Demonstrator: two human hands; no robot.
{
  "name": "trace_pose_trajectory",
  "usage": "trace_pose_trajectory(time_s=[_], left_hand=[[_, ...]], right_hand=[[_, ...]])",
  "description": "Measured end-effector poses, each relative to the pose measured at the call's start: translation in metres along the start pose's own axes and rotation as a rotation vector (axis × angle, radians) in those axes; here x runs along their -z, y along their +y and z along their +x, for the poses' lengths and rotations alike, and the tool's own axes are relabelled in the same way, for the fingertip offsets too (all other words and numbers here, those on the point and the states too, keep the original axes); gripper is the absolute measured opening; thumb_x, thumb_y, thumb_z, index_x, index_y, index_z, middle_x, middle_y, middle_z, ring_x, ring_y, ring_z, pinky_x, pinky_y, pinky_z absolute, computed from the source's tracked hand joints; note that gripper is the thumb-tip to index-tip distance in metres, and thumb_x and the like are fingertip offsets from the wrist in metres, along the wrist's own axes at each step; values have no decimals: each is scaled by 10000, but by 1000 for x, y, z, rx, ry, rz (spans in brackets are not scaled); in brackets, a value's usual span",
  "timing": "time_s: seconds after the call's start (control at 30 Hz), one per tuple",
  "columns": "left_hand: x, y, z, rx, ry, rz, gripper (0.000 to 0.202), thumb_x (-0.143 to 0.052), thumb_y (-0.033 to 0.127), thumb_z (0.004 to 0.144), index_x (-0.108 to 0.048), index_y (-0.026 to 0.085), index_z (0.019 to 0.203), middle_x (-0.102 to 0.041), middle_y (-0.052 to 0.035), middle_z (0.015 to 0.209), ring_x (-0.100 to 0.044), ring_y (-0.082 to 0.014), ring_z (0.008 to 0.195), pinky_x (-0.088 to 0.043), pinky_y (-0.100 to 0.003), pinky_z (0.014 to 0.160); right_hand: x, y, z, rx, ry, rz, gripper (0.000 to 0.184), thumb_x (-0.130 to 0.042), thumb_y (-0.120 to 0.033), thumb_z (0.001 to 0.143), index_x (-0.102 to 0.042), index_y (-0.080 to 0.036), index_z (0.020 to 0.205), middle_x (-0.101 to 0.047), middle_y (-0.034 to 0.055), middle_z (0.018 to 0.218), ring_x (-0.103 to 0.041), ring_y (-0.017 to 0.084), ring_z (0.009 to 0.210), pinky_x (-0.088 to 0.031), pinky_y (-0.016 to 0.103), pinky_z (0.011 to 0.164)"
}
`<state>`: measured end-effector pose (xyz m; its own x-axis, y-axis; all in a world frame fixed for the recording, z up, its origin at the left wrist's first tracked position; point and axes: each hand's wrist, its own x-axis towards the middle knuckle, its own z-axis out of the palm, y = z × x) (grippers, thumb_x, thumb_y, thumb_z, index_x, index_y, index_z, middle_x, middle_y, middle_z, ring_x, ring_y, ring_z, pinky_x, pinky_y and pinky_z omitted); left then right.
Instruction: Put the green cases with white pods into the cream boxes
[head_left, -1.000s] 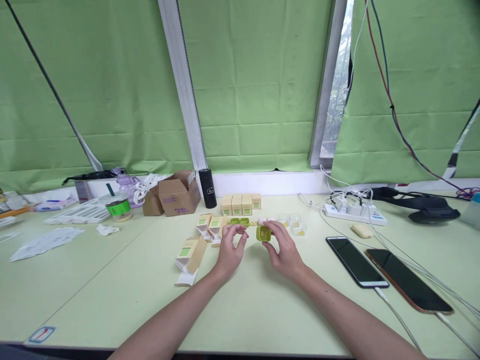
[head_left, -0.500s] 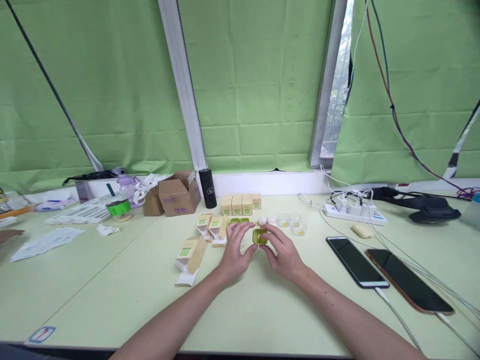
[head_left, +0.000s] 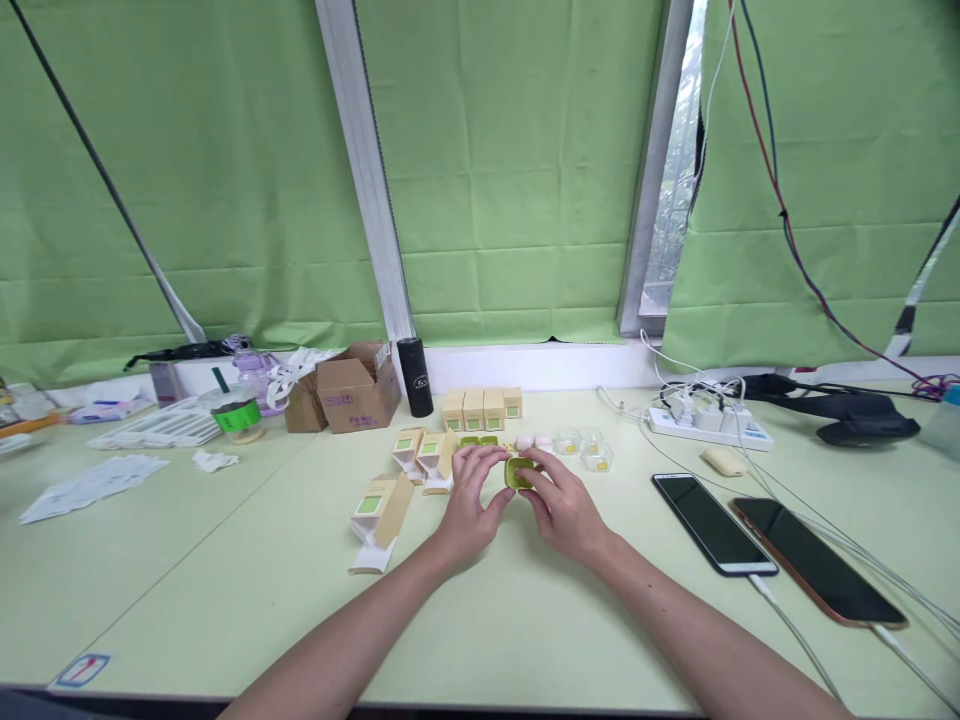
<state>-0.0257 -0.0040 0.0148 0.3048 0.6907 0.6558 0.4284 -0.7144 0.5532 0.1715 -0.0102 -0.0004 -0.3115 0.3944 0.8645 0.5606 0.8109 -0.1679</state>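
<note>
Between my two hands a small olive-green square case (head_left: pixel 519 474) is held above the table, its hollow side facing me. My left hand (head_left: pixel 472 500) grips its left edge with thumb and fingers. My right hand (head_left: pixel 564 505) closes on the right side, one fingertip reaching into the hollow. Behind the hands lie green pieces (head_left: pixel 478 441), pale pink pieces (head_left: pixel 534 441) and several clear plastic cups (head_left: pixel 585 445) with yellow spots inside. Left of my left hand sit opened small cartons, the nearest carton (head_left: pixel 381 508) with its flap out.
Several closed small cartons (head_left: pixel 474 410) stand in a row at the back, beside a black bottle (head_left: pixel 415 377) and a cardboard box (head_left: pixel 360 388). Two phones, one a white-framed phone (head_left: pixel 715 523), lie to the right with charging cables. A power strip (head_left: pixel 711 428) stands behind them.
My hands and the green case have barely moved. A hand at the far left edge has gone out of view.
</note>
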Motion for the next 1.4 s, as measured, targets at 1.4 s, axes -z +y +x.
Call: trace_pose_trajectory(time_s=[1.4], left_hand=[[2, 0, -2, -55, 20, 37, 472, -614, 337, 984, -501, 284, 1439, -553, -113, 1403, -376, -305, 1369, -384, -527, 1152]], right_hand=[[-3, 2, -3, -93, 41, 110, 298, -536, -144, 1008, -568, -238, 1288, -647, 164, 1387, -615, 277, 1334, -562, 488, 1077]])
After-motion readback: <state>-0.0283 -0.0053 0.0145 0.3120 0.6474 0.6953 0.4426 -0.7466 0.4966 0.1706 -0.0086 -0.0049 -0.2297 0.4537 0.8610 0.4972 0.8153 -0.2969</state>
